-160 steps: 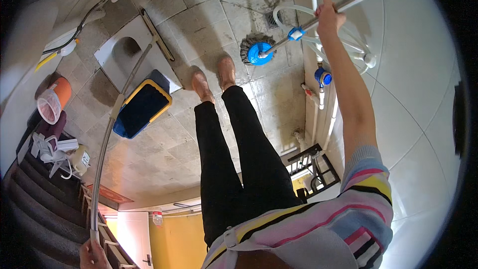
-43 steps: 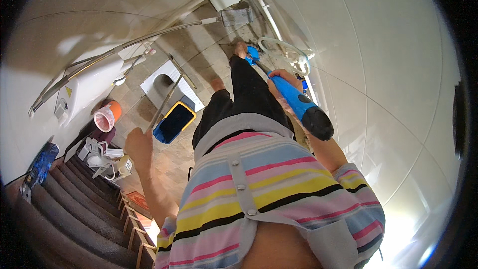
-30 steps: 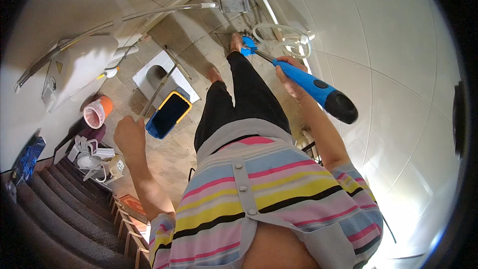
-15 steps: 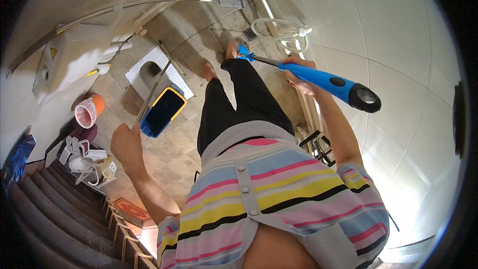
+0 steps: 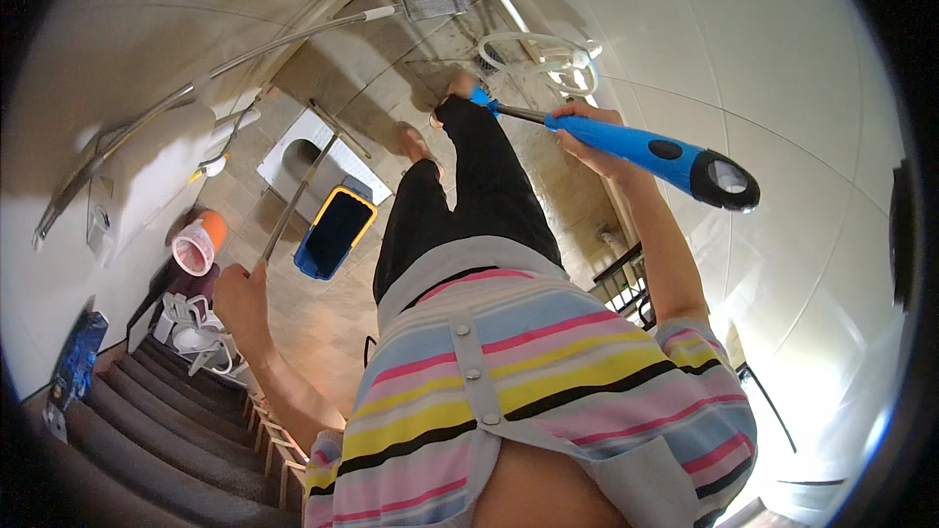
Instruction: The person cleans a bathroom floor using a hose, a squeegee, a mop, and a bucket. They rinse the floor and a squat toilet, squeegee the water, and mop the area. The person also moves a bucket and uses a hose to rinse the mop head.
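Observation:
My left hand (image 5: 242, 305) is closed round the near end of a thin metal pole (image 5: 301, 191). A narrow crossbar at the pole's far end lies over a white rectangular panel (image 5: 286, 150) with a dark oval in it. Just right of the pole is a blue bucket (image 5: 335, 235) with a yellow rim and dark inside. My right hand (image 5: 597, 144) grips the thick blue handle (image 5: 646, 152) of a long tool, black at the near end. Its metal shaft runs down to a blue part (image 5: 481, 98) beside my foot; its far end is partly hidden, so its kind is unclear.
A flat-headed mop (image 5: 433, 4) lies along the left wall. A coiled pale hose (image 5: 528, 54) hangs at the right wall. An orange bin (image 5: 200, 241), white plastic items (image 5: 201, 332) and dark stairs (image 5: 181, 406) are on the left. A black metal rack (image 5: 621, 286) is behind my right side.
The view has shifted, so the bucket, bin and stairs appear farther right. My feet have moved slightly. Both hands keep their grips on the poles.

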`<action>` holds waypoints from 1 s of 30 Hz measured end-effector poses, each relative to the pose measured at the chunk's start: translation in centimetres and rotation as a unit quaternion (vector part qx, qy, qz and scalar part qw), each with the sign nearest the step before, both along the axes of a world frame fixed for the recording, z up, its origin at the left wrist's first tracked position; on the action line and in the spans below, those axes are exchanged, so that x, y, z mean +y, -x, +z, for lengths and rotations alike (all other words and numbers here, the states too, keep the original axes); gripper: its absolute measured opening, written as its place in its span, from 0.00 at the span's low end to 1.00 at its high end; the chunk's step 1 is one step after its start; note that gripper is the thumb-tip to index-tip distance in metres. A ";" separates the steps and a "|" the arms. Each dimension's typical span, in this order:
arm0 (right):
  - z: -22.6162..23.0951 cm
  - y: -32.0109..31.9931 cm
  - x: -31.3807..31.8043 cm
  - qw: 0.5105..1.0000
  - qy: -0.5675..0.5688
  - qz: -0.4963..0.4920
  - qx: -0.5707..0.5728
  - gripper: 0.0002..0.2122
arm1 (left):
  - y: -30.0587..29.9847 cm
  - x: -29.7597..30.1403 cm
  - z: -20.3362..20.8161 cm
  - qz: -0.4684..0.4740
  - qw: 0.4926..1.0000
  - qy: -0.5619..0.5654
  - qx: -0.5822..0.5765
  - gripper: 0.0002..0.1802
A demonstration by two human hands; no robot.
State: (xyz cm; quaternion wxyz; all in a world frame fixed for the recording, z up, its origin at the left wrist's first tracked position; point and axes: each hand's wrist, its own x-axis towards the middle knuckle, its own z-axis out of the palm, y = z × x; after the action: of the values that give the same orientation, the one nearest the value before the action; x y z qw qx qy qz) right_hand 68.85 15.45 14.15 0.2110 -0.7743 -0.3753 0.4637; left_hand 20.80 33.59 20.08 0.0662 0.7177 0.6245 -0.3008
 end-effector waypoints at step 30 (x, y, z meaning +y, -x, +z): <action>-0.8 7.6 4.6 0.999 0.005 -0.030 -0.038 0.12 | 3.3 1.1 0.2 0.027 0.999 -0.024 0.011 0.20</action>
State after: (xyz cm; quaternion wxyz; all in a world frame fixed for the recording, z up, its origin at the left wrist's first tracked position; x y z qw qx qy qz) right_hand 61.27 20.04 13.39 0.2067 -0.8031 -0.3578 0.4292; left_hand 17.49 34.64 20.27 0.0505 0.6988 0.6513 -0.2913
